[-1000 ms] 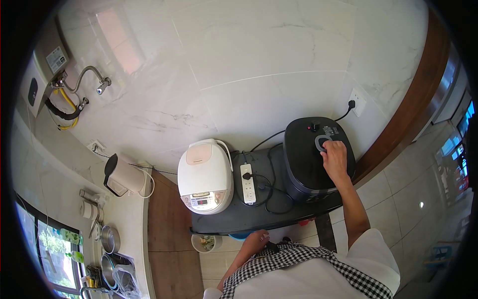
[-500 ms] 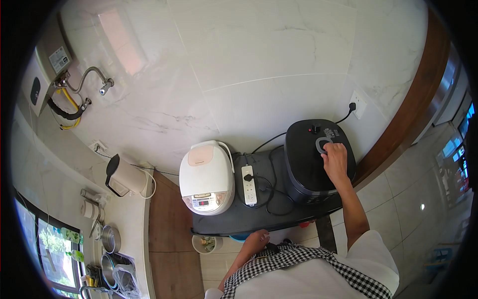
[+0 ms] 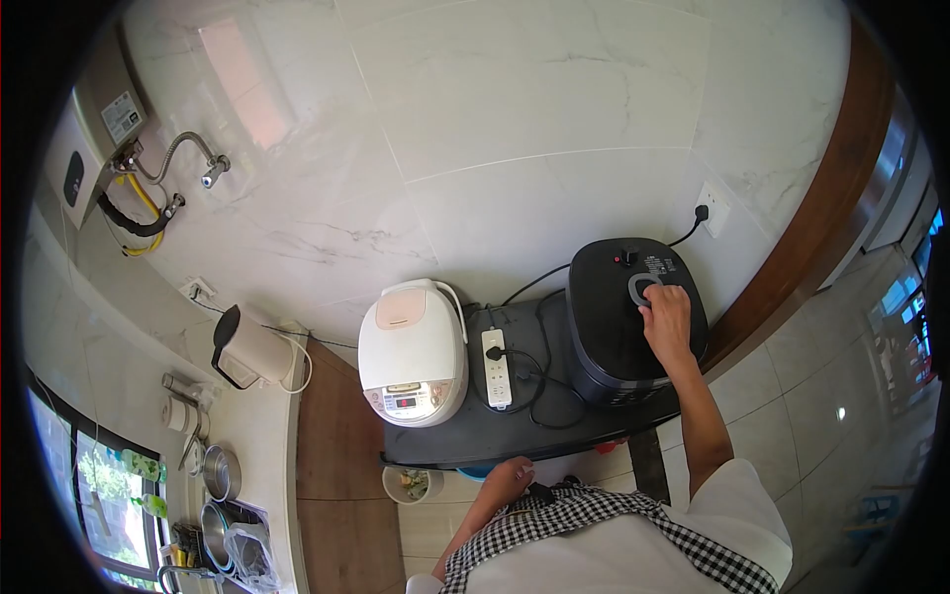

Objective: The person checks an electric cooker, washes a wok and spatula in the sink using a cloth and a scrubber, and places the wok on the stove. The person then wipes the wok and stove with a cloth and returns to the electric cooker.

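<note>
My right hand (image 3: 668, 322) is on top of the black cooker (image 3: 614, 337), its fingers closed on the grey ring-shaped lid knob (image 3: 641, 288). The cooker's lid is down. My left hand (image 3: 510, 480) is held low in front of the apron (image 3: 584, 503), below the front edge of the black table (image 3: 465, 450); its fingers are curled, and what they hold, if anything, is too small to name. Left of the black cooker lie a white power strip (image 3: 497, 371) with a black plug in it and a white rice cooker (image 3: 411, 346) with its lid closed.
A beige kettle (image 3: 255, 348) stands on the left counter, with metal pots (image 3: 221, 473) and a sink nearer me. A bin with scraps (image 3: 411, 485) is on the floor below the table. Black cables loop between the cookers. A wooden door frame (image 3: 792, 247) rises at the right.
The view has shifted very slightly, so the scene sits a little further right and lower. Both hands keep their places, the right one still on the knob.
</note>
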